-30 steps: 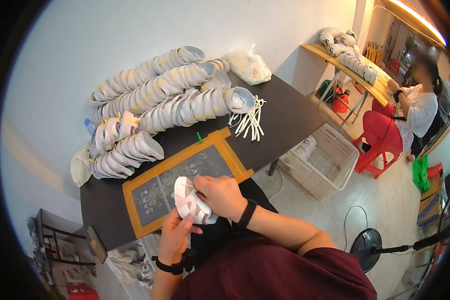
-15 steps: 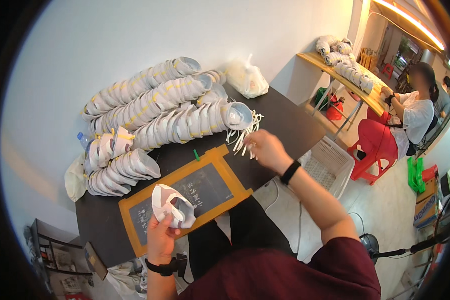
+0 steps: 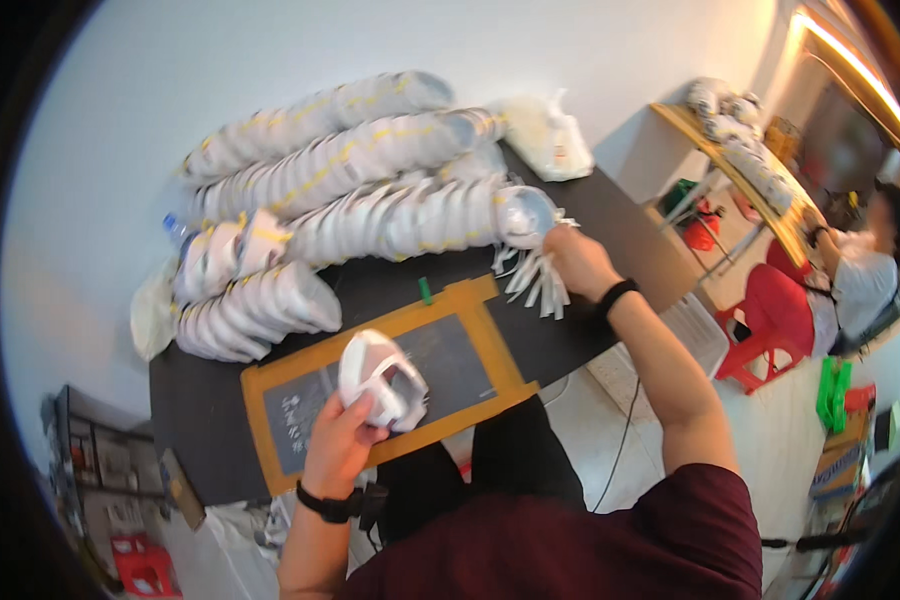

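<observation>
My left hand (image 3: 342, 436) grips a white and mauve shoe upper (image 3: 356, 366) by its near edge, with its opening turned to the right. Beneath the upper lies a dark panel with a yellow-taped border (image 3: 504, 346). Bent over a bundle of narrow white strips (image 3: 542, 286), my right hand (image 3: 582, 264) has its fingers closed. Blur and the hand itself hide whatever is between the fingertips. Just left of the right hand is the end of a long row of nested shoe uppers (image 3: 400, 228).
More rows of nested uppers (image 3: 340, 158) lie along the wall on the dark table (image 3: 202, 432). A short row (image 3: 260, 318) sits front left. A white plastic bag (image 3: 548, 140) stands behind. On the right are a white crate (image 3: 695, 335) and a person on a red stool (image 3: 770, 315).
The view has swung, shifting much of the scene to the right. My right hand has moved onto the upper end of the strips, close to the row's end. The left hand keeps its upper.
</observation>
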`<state>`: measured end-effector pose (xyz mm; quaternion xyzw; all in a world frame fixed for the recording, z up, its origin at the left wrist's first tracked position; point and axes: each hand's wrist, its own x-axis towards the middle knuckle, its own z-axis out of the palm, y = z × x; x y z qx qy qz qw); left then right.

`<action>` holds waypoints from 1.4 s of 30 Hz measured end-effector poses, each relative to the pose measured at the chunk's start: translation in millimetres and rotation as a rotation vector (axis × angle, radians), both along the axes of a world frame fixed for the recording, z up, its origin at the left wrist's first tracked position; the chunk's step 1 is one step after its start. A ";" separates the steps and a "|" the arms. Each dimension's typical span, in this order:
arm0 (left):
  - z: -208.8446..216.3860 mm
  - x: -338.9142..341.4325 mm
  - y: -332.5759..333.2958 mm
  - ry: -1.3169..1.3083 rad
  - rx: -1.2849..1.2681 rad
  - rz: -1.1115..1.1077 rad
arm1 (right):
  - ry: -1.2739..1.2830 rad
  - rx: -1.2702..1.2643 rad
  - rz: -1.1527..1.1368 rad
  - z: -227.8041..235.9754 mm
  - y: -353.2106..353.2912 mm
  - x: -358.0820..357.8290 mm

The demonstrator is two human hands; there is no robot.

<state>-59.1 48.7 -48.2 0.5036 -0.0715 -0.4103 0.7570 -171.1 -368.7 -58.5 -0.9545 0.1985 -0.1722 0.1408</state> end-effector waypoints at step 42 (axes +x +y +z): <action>12.7 -20.1 -15.3 -0.352 0.102 0.283 | -0.133 0.599 0.414 43.0 227.7 19.4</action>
